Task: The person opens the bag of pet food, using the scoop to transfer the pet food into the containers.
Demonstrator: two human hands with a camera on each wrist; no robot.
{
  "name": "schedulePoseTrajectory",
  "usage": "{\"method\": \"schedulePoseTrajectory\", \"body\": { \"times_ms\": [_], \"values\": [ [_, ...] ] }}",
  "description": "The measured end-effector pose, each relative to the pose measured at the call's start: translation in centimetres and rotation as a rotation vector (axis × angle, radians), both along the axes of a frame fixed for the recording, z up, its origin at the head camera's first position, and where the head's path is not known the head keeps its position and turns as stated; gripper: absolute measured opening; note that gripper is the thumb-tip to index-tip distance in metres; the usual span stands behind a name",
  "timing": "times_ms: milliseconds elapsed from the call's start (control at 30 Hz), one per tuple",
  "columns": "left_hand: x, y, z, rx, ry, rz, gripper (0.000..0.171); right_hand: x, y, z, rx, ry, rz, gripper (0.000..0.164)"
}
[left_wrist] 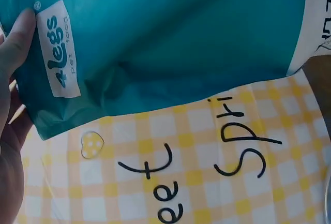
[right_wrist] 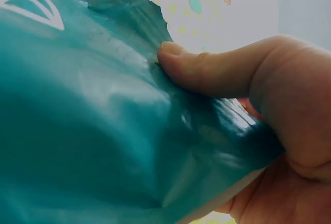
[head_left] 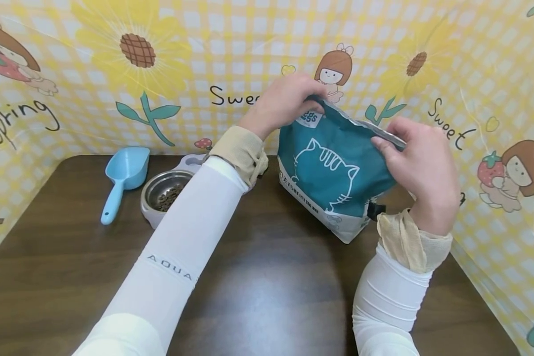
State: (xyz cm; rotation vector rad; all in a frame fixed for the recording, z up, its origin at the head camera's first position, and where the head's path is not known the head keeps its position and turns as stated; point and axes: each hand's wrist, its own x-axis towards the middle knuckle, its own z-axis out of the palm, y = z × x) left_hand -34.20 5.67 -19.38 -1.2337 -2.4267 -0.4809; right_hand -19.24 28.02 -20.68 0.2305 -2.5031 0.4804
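Note:
A teal pet food bag (head_left: pixel 325 163) with a white cat outline stands tilted at the back right of the table. My left hand (head_left: pixel 289 101) pinches its top left corner, thumb on the front near the "4legs" label (left_wrist: pixel 59 48). At the top right corner my right hand (head_left: pixel 422 163) grips the bag's edge, and in the right wrist view the thumb (right_wrist: pixel 207 71) presses on the teal front. The silvery top edge runs between both hands. What lies inside the bag is hidden.
Left of the bag, a pale bowl holder carries a metal bowl (head_left: pixel 153 190) of brown kibble (head_left: pixel 168 198), partly behind my left sleeve. A light blue scoop (head_left: pixel 126 170) lies beside it on the dark wooden table (head_left: pixel 249 296). Yellow checked cloth (head_left: pixel 231 44) rises behind.

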Motion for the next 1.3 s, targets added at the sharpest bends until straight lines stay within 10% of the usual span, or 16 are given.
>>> {"method": "schedulePoseTrajectory", "body": {
  "times_ms": [1300],
  "values": [
    [-0.7,-3.4,-0.4,0.088,-0.029,0.172,0.016,-0.2,0.9,0.0,-0.031,-0.007,-0.029,0.021]
  ]
}}
